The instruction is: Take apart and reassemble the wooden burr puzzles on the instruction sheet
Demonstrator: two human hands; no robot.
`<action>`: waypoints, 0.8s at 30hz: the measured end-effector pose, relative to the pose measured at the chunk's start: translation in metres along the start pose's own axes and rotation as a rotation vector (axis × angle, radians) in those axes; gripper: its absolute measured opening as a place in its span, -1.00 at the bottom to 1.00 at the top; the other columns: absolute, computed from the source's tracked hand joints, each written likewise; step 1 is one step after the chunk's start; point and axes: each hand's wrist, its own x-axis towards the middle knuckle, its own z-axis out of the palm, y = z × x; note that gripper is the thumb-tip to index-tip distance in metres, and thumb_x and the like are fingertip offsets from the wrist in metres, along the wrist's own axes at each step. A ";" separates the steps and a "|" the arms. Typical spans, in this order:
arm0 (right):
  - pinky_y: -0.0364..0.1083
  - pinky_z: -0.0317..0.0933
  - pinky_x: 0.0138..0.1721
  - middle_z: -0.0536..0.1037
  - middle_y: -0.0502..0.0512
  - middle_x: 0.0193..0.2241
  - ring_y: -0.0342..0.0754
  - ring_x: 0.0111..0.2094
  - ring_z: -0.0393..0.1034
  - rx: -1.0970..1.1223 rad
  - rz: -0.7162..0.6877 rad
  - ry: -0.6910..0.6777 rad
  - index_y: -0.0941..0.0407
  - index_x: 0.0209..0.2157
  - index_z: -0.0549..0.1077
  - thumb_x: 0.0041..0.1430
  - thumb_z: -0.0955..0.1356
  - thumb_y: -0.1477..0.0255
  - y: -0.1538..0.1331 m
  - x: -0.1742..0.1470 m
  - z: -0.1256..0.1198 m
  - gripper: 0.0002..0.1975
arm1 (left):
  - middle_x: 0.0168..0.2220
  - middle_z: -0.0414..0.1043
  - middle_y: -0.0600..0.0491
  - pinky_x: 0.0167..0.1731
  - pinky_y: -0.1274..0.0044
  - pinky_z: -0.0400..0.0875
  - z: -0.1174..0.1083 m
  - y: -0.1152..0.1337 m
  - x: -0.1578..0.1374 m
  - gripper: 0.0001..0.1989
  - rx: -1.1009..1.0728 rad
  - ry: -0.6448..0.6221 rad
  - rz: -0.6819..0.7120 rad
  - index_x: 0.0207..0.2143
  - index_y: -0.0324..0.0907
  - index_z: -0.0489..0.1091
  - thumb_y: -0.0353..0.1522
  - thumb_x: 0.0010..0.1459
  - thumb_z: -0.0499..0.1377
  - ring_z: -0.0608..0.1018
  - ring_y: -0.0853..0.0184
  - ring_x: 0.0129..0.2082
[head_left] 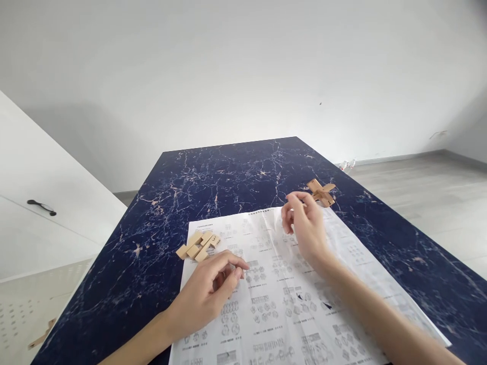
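Note:
My left hand (213,286) rests on the lower left of a creased instruction sheet (266,274), printed with rows of small diagrams. Its fingers are loosely bent, the thumb is apart from the index finger, and nothing shows between them. Just beyond its knuckles, a group of notched pale wooden puzzle pieces (198,246) lies over the sheet's left edge. Over the sheet's upper part is my right hand (306,223), fingers loosely curled and apart, with nothing visible in it. A darker, cross-shaped wooden puzzle (322,192) sits right beyond that hand, partly hidden by it.
The sheet lies on a dark blue marble-patterned table (220,177). A white cabinet with a black handle (41,207) stands at the left. Low at the left, another wooden piece (41,337) shows beside the table edge. Behind the table is a pale wall (228,76).

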 end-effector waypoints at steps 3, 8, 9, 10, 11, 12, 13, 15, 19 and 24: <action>-0.16 0.09 -0.62 0.42 -0.14 -0.58 -0.20 -0.69 0.21 -0.118 -0.025 -0.174 0.02 -0.28 0.35 0.45 0.31 0.15 0.003 -0.010 0.008 -0.73 | -0.21 0.53 0.03 -0.44 0.52 0.42 0.000 0.001 0.000 -0.73 0.023 0.008 0.035 -0.04 -0.07 0.51 -0.22 0.51 0.04 0.47 0.36 -0.41; -0.11 0.12 -0.50 0.40 -0.11 -0.60 -0.15 -0.61 0.23 -0.419 -0.117 -0.353 0.04 -0.32 0.37 0.47 0.27 0.24 0.000 -0.017 0.011 -0.74 | -0.24 0.54 0.05 -0.42 0.52 0.40 0.000 0.002 -0.002 -0.74 0.064 0.021 0.107 -0.07 -0.05 0.51 -0.28 0.51 0.01 0.52 0.34 -0.36; -0.10 0.11 -0.48 0.39 -0.11 -0.60 -0.14 -0.59 0.21 -0.481 -0.140 -0.386 0.04 -0.32 0.37 0.47 0.25 0.26 -0.001 -0.018 0.011 -0.75 | -0.26 0.53 0.06 -0.43 0.52 0.40 0.000 0.002 -0.003 -0.75 0.070 0.036 0.125 -0.07 -0.04 0.50 -0.29 0.51 0.01 0.53 0.33 -0.36; -0.09 0.09 -0.47 0.37 -0.11 -0.60 -0.13 -0.58 0.19 -0.525 -0.159 -0.413 0.03 -0.32 0.36 0.47 0.24 0.28 -0.001 -0.018 0.011 -0.76 | -0.29 0.52 0.07 -0.43 0.52 0.39 0.000 0.002 -0.004 -0.76 0.085 0.060 0.145 -0.07 -0.04 0.49 -0.30 0.51 0.01 0.52 0.32 -0.36; -0.08 0.08 -0.47 0.36 -0.11 -0.60 -0.12 -0.57 0.17 -0.558 -0.174 -0.441 0.03 -0.32 0.36 0.47 0.24 0.28 0.000 -0.019 0.011 -0.76 | -0.32 0.50 0.08 -0.44 0.51 0.38 0.001 0.001 -0.004 -0.77 0.114 0.102 0.169 -0.07 -0.04 0.48 -0.32 0.51 0.02 0.51 0.33 -0.39; -0.08 0.06 -0.46 0.35 -0.11 -0.60 -0.11 -0.57 0.16 -0.584 -0.188 -0.465 0.03 -0.32 0.36 0.47 0.23 0.29 0.001 -0.019 0.011 -0.76 | -0.35 0.48 0.10 -0.42 0.50 0.39 0.001 0.001 -0.005 -0.79 0.161 0.158 0.199 -0.07 -0.04 0.47 -0.34 0.50 0.03 0.49 0.33 -0.41; -0.07 0.06 -0.46 0.35 -0.11 -0.60 -0.11 -0.57 0.17 -0.604 -0.200 -0.488 0.03 -0.31 0.35 0.47 0.23 0.29 0.002 -0.019 0.011 -0.77 | -0.36 0.46 0.11 -0.38 0.47 0.40 0.001 0.000 -0.005 -0.81 0.224 0.225 0.233 -0.06 -0.04 0.45 -0.36 0.50 0.03 0.48 0.33 -0.41; -0.06 0.05 -0.45 0.36 -0.10 -0.60 -0.10 -0.58 0.18 -0.638 -0.221 -0.521 0.02 -0.30 0.35 0.47 0.22 0.28 0.004 -0.019 0.011 -0.77 | -0.28 0.48 0.09 -0.22 0.40 0.44 -0.001 -0.001 -0.005 -0.85 0.373 0.360 0.291 -0.04 -0.03 0.42 -0.39 0.47 0.07 0.51 0.29 -0.31; -0.06 0.03 -0.47 0.36 -0.08 -0.60 -0.10 -0.60 0.15 -0.665 -0.227 -0.558 0.02 -0.30 0.35 0.46 0.22 0.28 0.005 -0.020 0.012 -0.78 | 0.05 0.43 -0.05 0.08 0.19 0.39 -0.009 -0.010 0.003 -0.77 0.624 0.553 0.268 0.09 -0.05 0.31 -0.35 0.42 0.16 0.49 0.09 0.06; -0.06 0.01 -0.50 0.34 -0.09 -0.60 -0.11 -0.60 0.12 -0.672 -0.226 -0.575 0.02 -0.30 0.34 0.46 0.21 0.29 0.003 -0.021 0.012 -0.78 | 0.19 0.29 -0.21 0.15 0.05 0.36 -0.020 -0.028 0.013 -0.52 0.818 0.665 0.166 0.24 -0.13 0.15 -0.27 0.37 0.21 0.43 -0.07 0.17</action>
